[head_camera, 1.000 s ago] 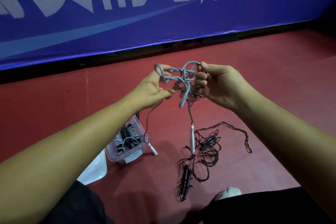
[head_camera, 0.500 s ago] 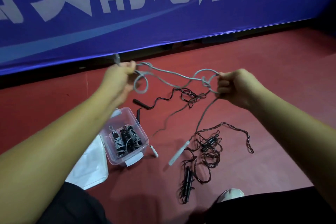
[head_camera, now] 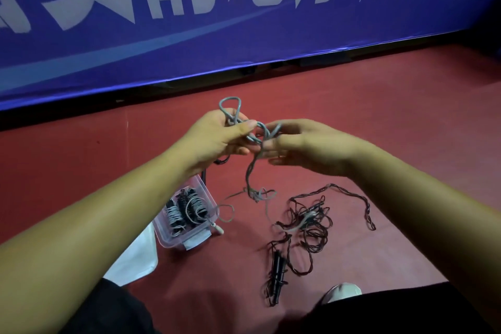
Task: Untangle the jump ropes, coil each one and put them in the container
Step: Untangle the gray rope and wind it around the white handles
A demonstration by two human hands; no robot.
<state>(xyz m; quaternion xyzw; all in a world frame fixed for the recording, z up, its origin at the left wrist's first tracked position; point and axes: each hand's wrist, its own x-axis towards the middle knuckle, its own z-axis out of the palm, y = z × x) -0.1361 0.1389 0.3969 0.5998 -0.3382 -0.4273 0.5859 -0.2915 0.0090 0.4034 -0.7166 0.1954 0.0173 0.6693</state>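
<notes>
My left hand (head_camera: 217, 135) grips loops of a grey jump rope (head_camera: 230, 110) above the red floor, one loop sticking up past the fingers. My right hand (head_camera: 303, 144) meets it from the right, fingertips pinching the same rope. The grey rope hangs down from both hands to a small knot (head_camera: 259, 194) and trails toward its white handle (head_camera: 218, 228). A tangled dark jump rope (head_camera: 311, 228) with black handles (head_camera: 278, 270) lies on the floor below my right hand. A clear plastic container (head_camera: 208, 199) at lower left holds several coiled ropes.
A white lid (head_camera: 135, 260) lies beside the container, partly under my left arm. A blue banner wall (head_camera: 244, 22) closes the far side. My shoe tip (head_camera: 341, 290) and dark-trousered knees fill the bottom edge.
My hands, stretched apart half a second ago with the grey rope between them, have come back together. The hanging rope has dropped lower with a knot in it.
</notes>
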